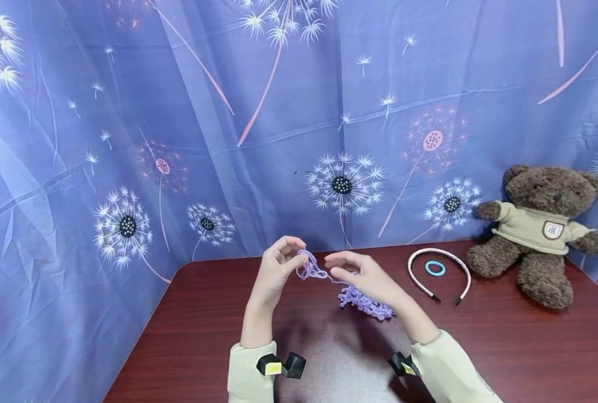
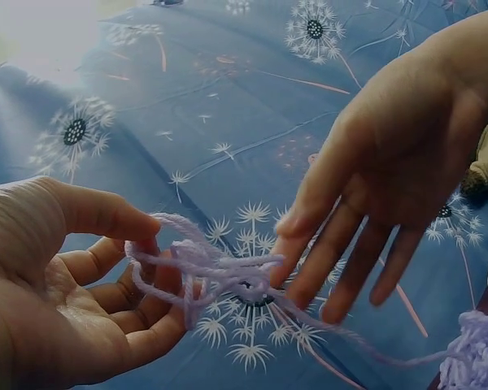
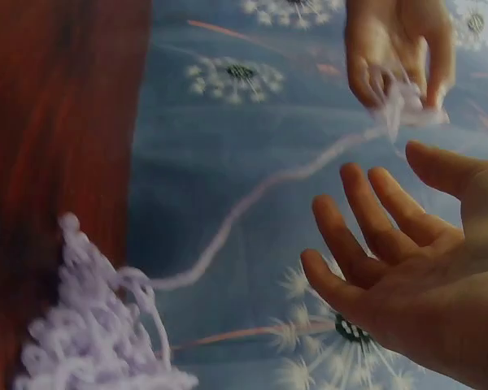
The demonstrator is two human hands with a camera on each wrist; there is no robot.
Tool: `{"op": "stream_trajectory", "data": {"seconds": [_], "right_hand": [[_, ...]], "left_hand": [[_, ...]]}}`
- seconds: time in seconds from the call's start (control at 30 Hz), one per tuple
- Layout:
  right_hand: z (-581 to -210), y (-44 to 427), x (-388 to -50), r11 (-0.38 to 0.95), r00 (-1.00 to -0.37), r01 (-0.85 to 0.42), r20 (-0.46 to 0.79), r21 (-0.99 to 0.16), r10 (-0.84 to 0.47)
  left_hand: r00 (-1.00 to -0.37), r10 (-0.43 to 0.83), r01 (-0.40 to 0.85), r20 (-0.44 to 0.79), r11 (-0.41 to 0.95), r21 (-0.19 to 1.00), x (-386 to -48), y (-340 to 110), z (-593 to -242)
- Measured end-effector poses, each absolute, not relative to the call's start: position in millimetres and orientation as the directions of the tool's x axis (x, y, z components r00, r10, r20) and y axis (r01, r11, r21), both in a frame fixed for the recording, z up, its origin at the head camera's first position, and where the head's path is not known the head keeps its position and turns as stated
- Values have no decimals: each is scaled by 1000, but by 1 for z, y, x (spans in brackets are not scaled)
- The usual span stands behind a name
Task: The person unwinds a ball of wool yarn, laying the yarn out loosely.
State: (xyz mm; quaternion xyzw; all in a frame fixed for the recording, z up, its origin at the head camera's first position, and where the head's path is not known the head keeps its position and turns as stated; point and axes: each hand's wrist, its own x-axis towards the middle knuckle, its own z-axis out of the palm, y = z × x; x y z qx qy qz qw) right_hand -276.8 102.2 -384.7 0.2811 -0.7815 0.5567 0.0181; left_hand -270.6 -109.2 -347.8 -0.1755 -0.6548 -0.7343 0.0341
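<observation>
My left hand is raised above the table and pinches a loose, looped piece of lilac yarn between thumb and fingers. In the left wrist view the loops of the yarn hang off the fingertips. My right hand is just right of the loops, its fingers extended and slightly bent. Nothing is gripped in the right palm. A single strand runs from the loops down to a curly lilac yarn bundle on the table, partly hidden under the right hand.
A white headband lies on the table to the right, with a blue ring inside its curve. Beyond it a brown teddy bear sits against the blue dandelion-print cloth. The table is dark reddish wood.
</observation>
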Motion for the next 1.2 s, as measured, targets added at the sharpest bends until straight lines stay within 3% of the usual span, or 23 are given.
{"op": "stream_trajectory", "data": {"seconds": [0.17,0.47,0.83,1.2], "right_hand": [[-389,94,-275,270,-827,-460,297,-846,-478],[-382,107,-277,322,-856,-441,285,-838,-431],[-363,144,-278,323,-911,-396,324,-860,-255],[-356,171,-276,262,-917,-398,384,-879,-107]], "left_hand": [[-935,194,273,297,-143,951,-271,-109,-348],[-936,179,279,303,-150,949,-273,-110,-349],[-940,155,287,304,-120,950,-276,-111,-351],[-949,126,271,289,-145,952,-275,-118,-350]]}}
